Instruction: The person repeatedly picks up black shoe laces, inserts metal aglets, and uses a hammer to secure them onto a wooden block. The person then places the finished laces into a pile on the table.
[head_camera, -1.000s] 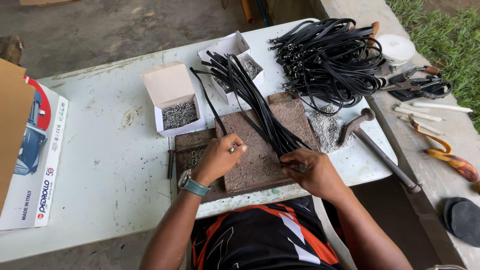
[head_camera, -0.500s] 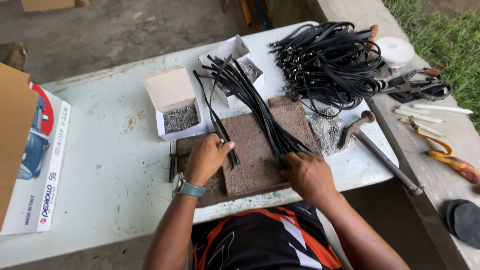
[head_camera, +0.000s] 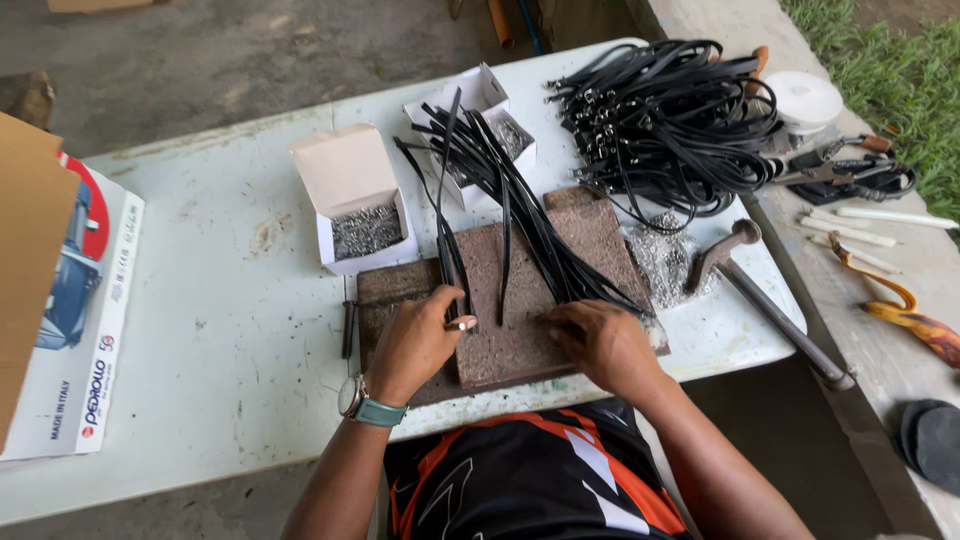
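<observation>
- Left hand (head_camera: 418, 338): resting on the stone slab (head_camera: 520, 300), thumb and fingers pinched on the lower end of a single black strap (head_camera: 446, 225). A watch with a teal band sits on the wrist.
- Single black strap: runs from the left hand's pinch up over the slab toward the far edge of the tabletop, its upper end above the far open box (head_camera: 480, 110).
- Right hand (head_camera: 600, 340): palm down on the slab's near right part, fingers curled over the near ends of the bundle of black straps (head_camera: 520, 200). Whether it clamps any strap I cannot tell; the fingertips are hidden.
- Bundle of black straps: lies diagonally across the slab, fanning from the right hand toward the far open box.
- Stone slab: reddish-brown, flat, at the near edge of the white tabletop (head_camera: 220, 340), directly before the person.
- White box of small metal pieces (head_camera: 360, 215): open, lid up, just beyond the slab's left far corner.
- Heap of finished black straps (head_camera: 670, 120): tangled with metal fittings, at the far right corner of the tabletop.
- Pile of loose metal fittings (head_camera: 665, 258): touching the slab's right edge.
- Hammer (head_camera: 765, 300): lying at the right edge of the tabletop, head beside the fittings pile.
- Printed carton (head_camera: 70, 320): flat along the left edge.
</observation>
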